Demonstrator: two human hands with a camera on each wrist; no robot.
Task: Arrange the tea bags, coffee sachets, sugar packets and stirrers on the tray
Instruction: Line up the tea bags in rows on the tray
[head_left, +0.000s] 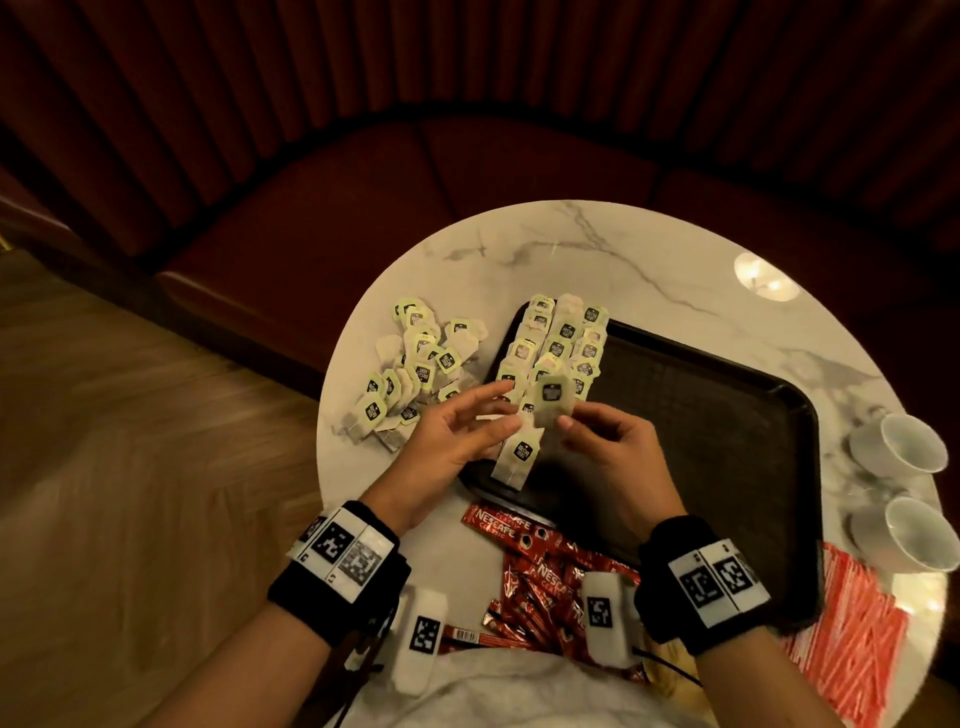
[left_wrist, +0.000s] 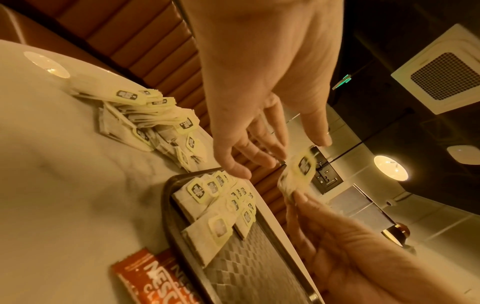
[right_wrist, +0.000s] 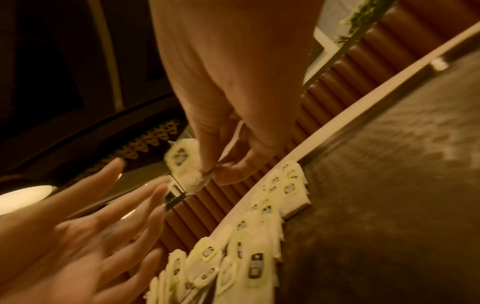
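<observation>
Black tray (head_left: 727, 395) carries our rows of tea bags (head_left: 558, 343) at its left end; our right hand (head_left: 610, 447) pinches one bag (head_left: 551, 402), left hand (head_left: 457, 436) grip spread.

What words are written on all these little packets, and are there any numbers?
"NESCAFE CLASSIC": on the red foil coffee sachets lying on the table near the tray's edge.
"NESC...": cut-off orange-red sachet in the left wrist view.
Black print on the pale green paper tea bag tags: too small to read.
Black-and-white square codes on the black wristbands: patterns, not words.
Numbers: none readable.
</observation>
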